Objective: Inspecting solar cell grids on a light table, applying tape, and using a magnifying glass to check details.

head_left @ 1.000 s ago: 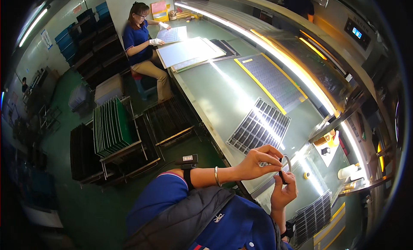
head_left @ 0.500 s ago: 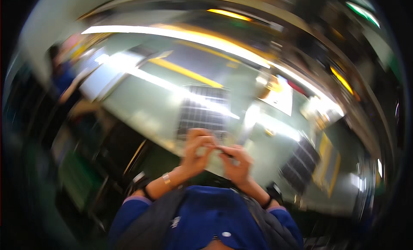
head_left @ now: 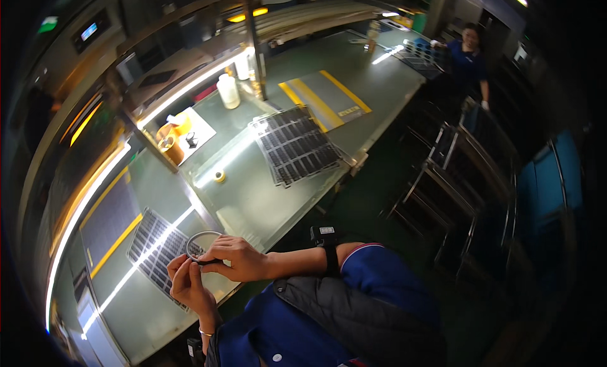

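Both my hands are raised together over the near table edge. A thin, pale grey ring with a dark piece at its lower side [head_left: 191,245] is pinched between them. My left hand [head_left: 191,290] has its thumb and fingertips closed at the ring's lower end. My right hand [head_left: 235,257] grips the dark piece with curled fingers. The fingers partly cover this piece, so its exact kind is unclear. Below and behind the hands, a dark gridded sheet [head_left: 150,240] lies on the green table [head_left: 265,209].
A second dark gridded sheet stack [head_left: 294,146] lies farther right, beside a grey-and-yellow mat [head_left: 325,100]. A small yellow tape roll [head_left: 219,176], a white bottle [head_left: 228,92] and a lit white sheet [head_left: 201,133] are near a shelf post. Metal racks [head_left: 442,177] and a person [head_left: 466,57] are at right.
My view has swung to the right along the table, so the hands and near sheet now appear farther left. The hands stay together, and the ring now shows clearly.
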Tool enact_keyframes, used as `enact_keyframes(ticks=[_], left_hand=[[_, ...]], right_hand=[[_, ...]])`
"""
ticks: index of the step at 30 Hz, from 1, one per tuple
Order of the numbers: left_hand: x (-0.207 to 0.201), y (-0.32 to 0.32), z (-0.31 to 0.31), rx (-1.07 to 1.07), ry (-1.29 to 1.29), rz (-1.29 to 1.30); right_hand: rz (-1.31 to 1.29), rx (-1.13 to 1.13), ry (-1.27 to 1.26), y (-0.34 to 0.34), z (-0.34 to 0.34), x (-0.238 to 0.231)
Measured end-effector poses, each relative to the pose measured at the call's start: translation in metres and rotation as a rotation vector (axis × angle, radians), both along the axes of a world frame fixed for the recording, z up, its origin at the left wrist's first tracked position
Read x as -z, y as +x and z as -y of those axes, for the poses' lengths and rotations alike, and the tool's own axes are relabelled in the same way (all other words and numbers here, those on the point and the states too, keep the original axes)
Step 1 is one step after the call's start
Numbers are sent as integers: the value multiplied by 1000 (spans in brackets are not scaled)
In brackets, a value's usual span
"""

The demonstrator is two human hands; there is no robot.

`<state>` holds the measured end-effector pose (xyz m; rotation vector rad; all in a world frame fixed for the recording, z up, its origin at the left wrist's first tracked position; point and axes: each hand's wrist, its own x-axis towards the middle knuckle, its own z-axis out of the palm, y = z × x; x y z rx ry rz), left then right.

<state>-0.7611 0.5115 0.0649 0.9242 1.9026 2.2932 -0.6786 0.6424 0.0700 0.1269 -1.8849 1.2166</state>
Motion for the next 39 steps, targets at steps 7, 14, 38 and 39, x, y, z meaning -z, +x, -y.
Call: enact_keyframes(ticks=[7,14,38,39], left_hand=[[-8,-8,-18,258,-13,2],[-9,-22,-13,249,-208,-120],[105,29,90,-410,-1,573],[111,31,94,-427,-6,599]], right_hand=[[-7,107,57,19,-15,1],[27,113,112,7,-12,7],[621,-487,-21,-42,70,101],[657,-521,36,-44,70,101]])
